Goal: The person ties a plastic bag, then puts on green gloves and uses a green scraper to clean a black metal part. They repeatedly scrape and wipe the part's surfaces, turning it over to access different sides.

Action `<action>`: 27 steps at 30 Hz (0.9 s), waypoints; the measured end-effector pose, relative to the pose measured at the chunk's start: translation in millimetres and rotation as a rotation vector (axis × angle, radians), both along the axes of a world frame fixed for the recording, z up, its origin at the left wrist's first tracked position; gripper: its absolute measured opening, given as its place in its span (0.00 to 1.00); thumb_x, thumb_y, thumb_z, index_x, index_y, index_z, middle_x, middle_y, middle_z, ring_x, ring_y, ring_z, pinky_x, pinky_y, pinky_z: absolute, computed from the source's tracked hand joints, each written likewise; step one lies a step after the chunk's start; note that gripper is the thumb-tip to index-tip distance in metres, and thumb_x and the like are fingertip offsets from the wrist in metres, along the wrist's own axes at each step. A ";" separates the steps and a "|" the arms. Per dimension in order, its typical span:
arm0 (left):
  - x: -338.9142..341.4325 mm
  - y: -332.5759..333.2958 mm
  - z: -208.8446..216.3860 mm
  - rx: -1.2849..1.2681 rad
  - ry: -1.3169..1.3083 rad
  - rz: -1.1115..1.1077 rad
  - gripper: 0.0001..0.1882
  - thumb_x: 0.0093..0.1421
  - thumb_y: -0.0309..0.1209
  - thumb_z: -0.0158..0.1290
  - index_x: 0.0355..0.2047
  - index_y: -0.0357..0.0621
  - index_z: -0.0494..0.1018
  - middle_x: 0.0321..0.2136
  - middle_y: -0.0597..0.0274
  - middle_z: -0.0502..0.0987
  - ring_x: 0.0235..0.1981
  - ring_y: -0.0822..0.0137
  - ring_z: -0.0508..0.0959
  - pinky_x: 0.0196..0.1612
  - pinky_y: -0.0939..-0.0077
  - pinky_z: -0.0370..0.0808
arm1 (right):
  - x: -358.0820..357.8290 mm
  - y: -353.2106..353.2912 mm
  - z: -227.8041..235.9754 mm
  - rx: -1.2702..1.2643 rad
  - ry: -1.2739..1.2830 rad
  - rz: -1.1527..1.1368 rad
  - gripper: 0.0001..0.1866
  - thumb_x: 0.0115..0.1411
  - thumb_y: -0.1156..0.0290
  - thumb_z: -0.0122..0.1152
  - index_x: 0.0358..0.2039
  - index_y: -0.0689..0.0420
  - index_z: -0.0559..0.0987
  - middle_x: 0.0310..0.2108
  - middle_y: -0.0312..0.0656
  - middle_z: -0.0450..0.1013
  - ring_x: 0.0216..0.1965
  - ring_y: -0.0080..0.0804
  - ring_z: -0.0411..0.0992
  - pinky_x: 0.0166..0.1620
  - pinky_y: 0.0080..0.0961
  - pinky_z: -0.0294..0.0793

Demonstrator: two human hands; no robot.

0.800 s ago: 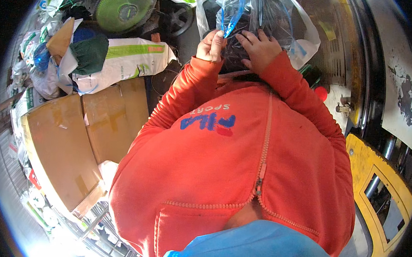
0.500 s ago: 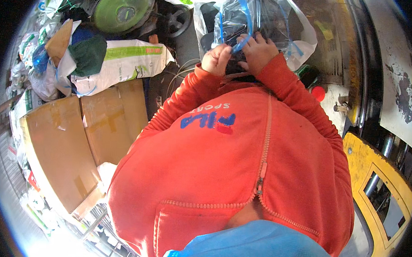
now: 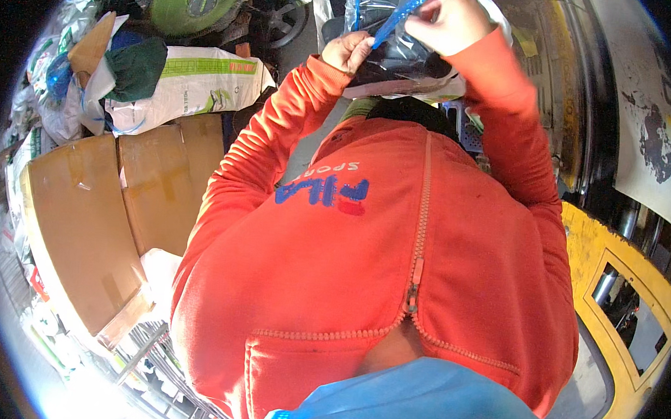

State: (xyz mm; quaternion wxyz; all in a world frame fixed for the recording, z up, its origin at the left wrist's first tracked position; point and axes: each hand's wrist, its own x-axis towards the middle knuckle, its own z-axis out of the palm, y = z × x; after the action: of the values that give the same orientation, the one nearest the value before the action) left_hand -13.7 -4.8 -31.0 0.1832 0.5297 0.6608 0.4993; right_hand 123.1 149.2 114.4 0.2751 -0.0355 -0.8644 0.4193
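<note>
My left hand (image 3: 347,53) pinches the lower end of a blue plastic strip (image 3: 395,23) between thumb and fingers. The strip runs slanting up to my right hand (image 3: 457,23), whose fingers are closed on its upper part near the top edge of the view. Below and behind both hands lies a clear plastic bag (image 3: 382,87) with dark, shiny contents (image 3: 409,65). What these contents are I cannot make out. The far part of the bag is cut off by the picture's edge.
Tall brown cardboard (image 3: 88,221) stands to my left, with a white and green sack (image 3: 199,84) beyond it. A green fan (image 3: 197,5) and a dark wheel (image 3: 285,24) are farther off. On my right are a yellow metal frame (image 3: 585,243) and worn machine panels (image 3: 657,141).
My right hand has moved up and to the right, away from my left. The blue strip, looped before, now stretches straight between them. The bag shows lower against my body.
</note>
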 end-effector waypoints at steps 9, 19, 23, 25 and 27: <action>-15.2 3.6 8.6 -0.031 -0.247 -0.168 0.16 0.64 0.42 0.44 0.24 0.45 0.69 0.17 0.76 0.59 0.20 0.79 0.58 0.23 0.83 0.55 | 137.7 77.3 65.2 -0.839 -0.092 0.181 0.15 0.62 0.59 0.47 0.36 0.60 0.70 0.19 0.30 0.61 0.15 0.15 0.53 0.18 0.13 0.51; -33.0 -8.5 27.2 0.104 0.742 -0.511 0.29 0.33 0.52 0.66 0.21 0.46 0.64 0.22 0.60 0.67 0.26 0.56 0.69 0.31 0.66 0.63 | 211.2 -19.4 87.4 -0.411 0.831 -0.413 0.15 0.57 0.57 0.50 0.31 0.57 0.73 0.27 0.39 0.69 0.27 0.31 0.66 0.34 0.25 0.65; -26.8 -18.4 10.0 -0.102 0.975 -0.525 0.24 0.32 0.51 0.65 0.22 0.48 0.72 0.24 0.67 0.70 0.31 0.61 0.71 0.38 0.67 0.62 | 146.7 -53.9 45.0 -0.224 0.529 -0.268 0.14 0.57 0.61 0.49 0.33 0.59 0.74 0.32 0.44 0.73 0.34 0.36 0.71 0.41 0.28 0.68; -23.5 -19.0 0.4 -0.148 1.032 -0.481 0.22 0.32 0.49 0.64 0.23 0.50 0.73 0.24 0.68 0.70 0.32 0.63 0.71 0.39 0.68 0.62 | 111.5 -55.3 19.5 0.211 0.089 0.006 0.13 0.60 0.76 0.46 0.41 0.66 0.75 0.35 0.45 0.75 0.38 0.33 0.71 0.45 0.28 0.67; -20.7 -16.1 -7.0 -0.249 1.152 -0.440 0.17 0.33 0.46 0.63 0.23 0.54 0.75 0.23 0.70 0.71 0.33 0.65 0.72 0.39 0.69 0.62 | 75.5 -55.7 -13.9 -0.002 0.173 0.099 0.10 0.57 0.81 0.49 0.39 0.65 0.76 0.36 0.47 0.73 0.34 0.31 0.73 0.41 0.23 0.71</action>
State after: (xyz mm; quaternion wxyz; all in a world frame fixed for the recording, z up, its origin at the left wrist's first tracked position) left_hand -34.4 -20.9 -38.0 -0.0434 0.8118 0.5824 0.0038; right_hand 198.6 93.5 100.5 0.3276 0.0435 -0.8378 0.4346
